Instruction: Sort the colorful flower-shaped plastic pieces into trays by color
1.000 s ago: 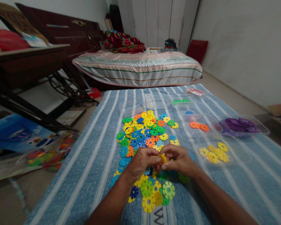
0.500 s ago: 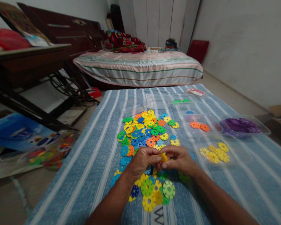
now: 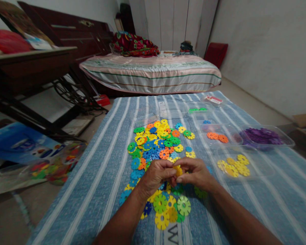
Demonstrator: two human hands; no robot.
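Small yellow disc (image 3: 177,170), notched edge, pinched betw. fingertips of both hands above the multicolour disc pile.

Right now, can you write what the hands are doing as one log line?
left hand: pinching yellow disc | right hand: pinching same disc | below: loose disc pile on striped mat

Both hands meet in one grip (image 3: 177,171) over the mat (image 3: 97,190). A heap of discs (image 3: 158,143) lies behind the grip, more discs (image 3: 168,207) before it. Trays (image 3: 244,166) sit to its right, a bed (image 3: 153,73) far behind, a sewing table (image 3: 28,64) far left.
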